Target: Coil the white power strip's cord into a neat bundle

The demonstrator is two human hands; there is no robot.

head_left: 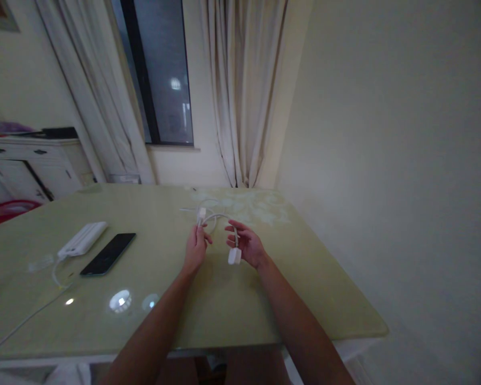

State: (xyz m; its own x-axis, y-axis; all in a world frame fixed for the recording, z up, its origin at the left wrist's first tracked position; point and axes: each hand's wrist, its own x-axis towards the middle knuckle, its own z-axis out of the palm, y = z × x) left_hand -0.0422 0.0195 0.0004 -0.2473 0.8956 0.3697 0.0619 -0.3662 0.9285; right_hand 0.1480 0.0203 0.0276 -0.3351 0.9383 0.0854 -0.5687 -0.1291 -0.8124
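A white charging cable [220, 215] runs between my two hands above the table. My left hand [196, 247] is closed round part of it, with a small white plug end [202, 213] sticking up above the fingers. A loose loop of the cable arcs behind that hand. My right hand [248, 244] has its fingers curled about the other stretch of cable. From it hangs a white power adapter [234, 256], just below the fingers. Whether the right fingers pinch the cable tightly is hard to see.
To the left on the pale green table [324, 289] lie a black phone [109, 254] and a white power bank [83, 239] with a thin white cable [28, 319]. A wall [404, 160] borders the table on the right. A white cabinet [52, 166] stands at the far left.
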